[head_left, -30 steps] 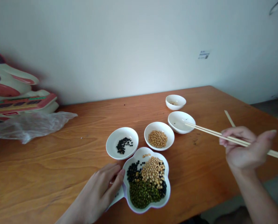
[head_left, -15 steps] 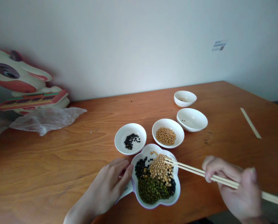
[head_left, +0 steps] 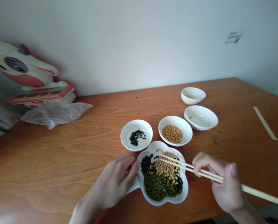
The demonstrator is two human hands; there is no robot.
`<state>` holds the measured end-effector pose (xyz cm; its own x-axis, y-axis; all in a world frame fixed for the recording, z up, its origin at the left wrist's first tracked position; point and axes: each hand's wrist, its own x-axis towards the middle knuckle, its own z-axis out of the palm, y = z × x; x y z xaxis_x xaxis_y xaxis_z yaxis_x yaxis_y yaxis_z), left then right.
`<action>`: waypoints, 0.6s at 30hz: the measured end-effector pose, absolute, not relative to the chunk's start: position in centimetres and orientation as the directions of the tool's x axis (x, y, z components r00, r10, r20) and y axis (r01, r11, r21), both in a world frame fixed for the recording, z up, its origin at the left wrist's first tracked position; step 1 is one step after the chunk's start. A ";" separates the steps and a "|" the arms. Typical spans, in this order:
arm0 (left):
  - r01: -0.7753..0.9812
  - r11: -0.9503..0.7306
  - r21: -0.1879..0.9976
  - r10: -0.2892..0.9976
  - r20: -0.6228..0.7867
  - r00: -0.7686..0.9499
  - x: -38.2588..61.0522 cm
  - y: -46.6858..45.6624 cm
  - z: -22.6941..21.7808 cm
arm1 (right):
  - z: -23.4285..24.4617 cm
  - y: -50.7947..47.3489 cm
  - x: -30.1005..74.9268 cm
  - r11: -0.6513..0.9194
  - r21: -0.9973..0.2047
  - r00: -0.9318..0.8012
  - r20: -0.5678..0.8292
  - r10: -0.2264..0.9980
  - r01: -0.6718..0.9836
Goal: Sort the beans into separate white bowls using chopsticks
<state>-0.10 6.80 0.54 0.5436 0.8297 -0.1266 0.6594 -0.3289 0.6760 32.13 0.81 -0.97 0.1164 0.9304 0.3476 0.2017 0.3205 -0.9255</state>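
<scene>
My left hand [head_left: 117,182] is closed at the handle and left rim of a white flower-shaped dish [head_left: 186,189], its thumb near the rim. Inside lie yellow soybeans [head_left: 167,169], green mung beans [head_left: 159,188] and black beans [head_left: 145,165], partly mixed. A pair of wooden chopsticks [head_left: 209,175] is gripped in my right hand [head_left: 225,183], to the right of the dish. Their tips are slightly apart, at the upper left edge of the soybeans. I cannot make out a bean between them.
Behind the dish stand a bowl of black beans [head_left: 124,143] and a bowl of soybeans [head_left: 189,133]. Farther right are a bowl with a few small beans [head_left: 205,119] and another bowl [head_left: 193,99]. A wooden strip [head_left: 265,123], plastic bag [head_left: 57,113] and cow-shaped toy [head_left: 36,74] lie farther out.
The view has shifted, so things appear farther right. The chopstick tips have moved left across the soybeans and spread apart. My left hand stays at the dish.
</scene>
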 end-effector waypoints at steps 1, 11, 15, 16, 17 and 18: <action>0.659 -0.329 0.676 0.831 -0.124 0.543 -0.1 6.8 0.5 | -1.1 0.8 32.2 0.317 -0.924 0.114 0.346 0.931 0.211; 0.663 -0.334 0.670 0.830 -0.124 0.544 -0.1 6.7 0.6 | -1.7 1.0 32.2 0.336 -0.916 0.116 0.366 0.923 0.217; 0.666 -0.324 0.672 0.835 -0.128 0.536 -0.1 6.7 0.4 | -0.7 1.3 32.2 0.378 -0.912 0.161 0.402 0.902 0.157; 0.668 -0.324 0.671 0.834 -0.132 0.536 -0.1 6.7 0.4 | -0.4 1.5 32.4 0.384 -0.912 0.188 0.406 0.894 0.142; 0.670 -0.324 0.669 0.833 -0.135 0.537 -0.1 6.7 0.4 | -0.1 1.7 32.8 0.387 -0.912 0.221 0.408 0.886 0.132; 0.672 -0.325 0.666 0.833 -0.136 0.537 -0.1 6.7 0.3 | 0.2 2.0 33.2 0.387 -0.913 0.256 0.408 0.876 0.129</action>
<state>-0.11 6.70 0.34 0.5366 0.8328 -0.1357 0.6720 -0.3246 0.6657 33.16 1.96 0.17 0.2565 0.8761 0.4083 0.1294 0.3875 -0.9128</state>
